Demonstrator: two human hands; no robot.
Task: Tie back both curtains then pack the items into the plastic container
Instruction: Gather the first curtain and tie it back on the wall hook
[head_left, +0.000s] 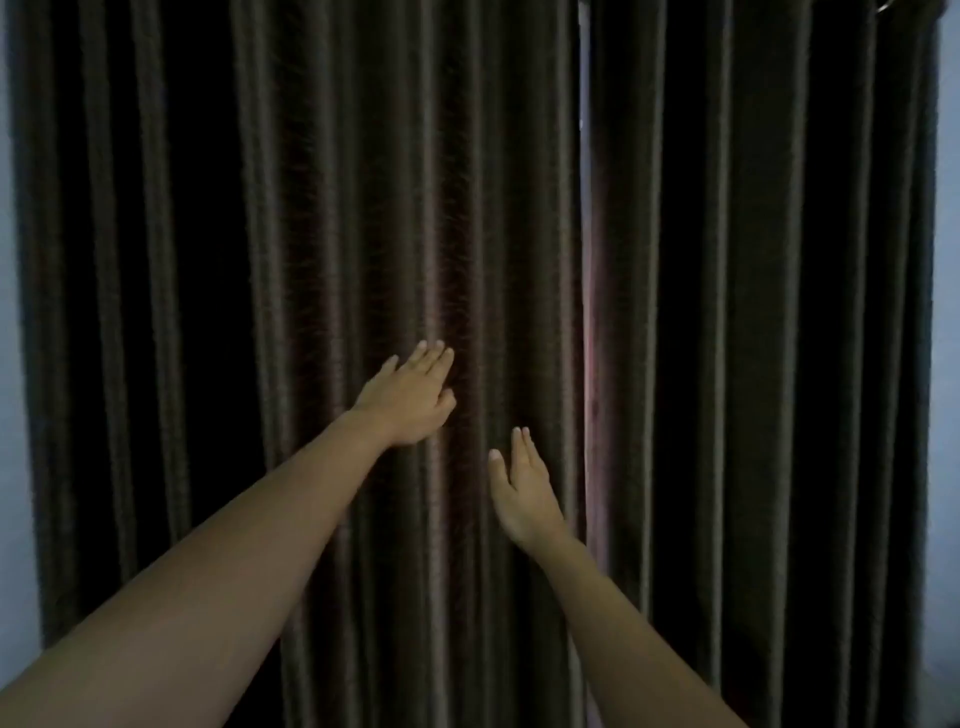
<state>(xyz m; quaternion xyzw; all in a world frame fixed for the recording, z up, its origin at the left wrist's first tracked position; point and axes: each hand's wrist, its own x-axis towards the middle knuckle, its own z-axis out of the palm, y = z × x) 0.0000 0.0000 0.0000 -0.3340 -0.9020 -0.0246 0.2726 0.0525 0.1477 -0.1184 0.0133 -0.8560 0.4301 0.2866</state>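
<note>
Two dark brown pleated curtains hang closed and fill the view. The left curtain (260, 260) is the wider one, and the right curtain (753, 260) meets it at a thin bright gap (586, 312). My left hand (410, 397) reaches forward with straight fingers against the folds of the left curtain. My right hand (522, 491) is lower and nearer the gap, fingers straight and together, close to the same curtain's inner edge. Neither hand holds anything. No tie-back, container or other items are in sight.
Pale wall (945, 312) shows in a strip at the far right and another strip at the far left. A metal curtain ring (884, 6) is visible at the top right. The room is dim.
</note>
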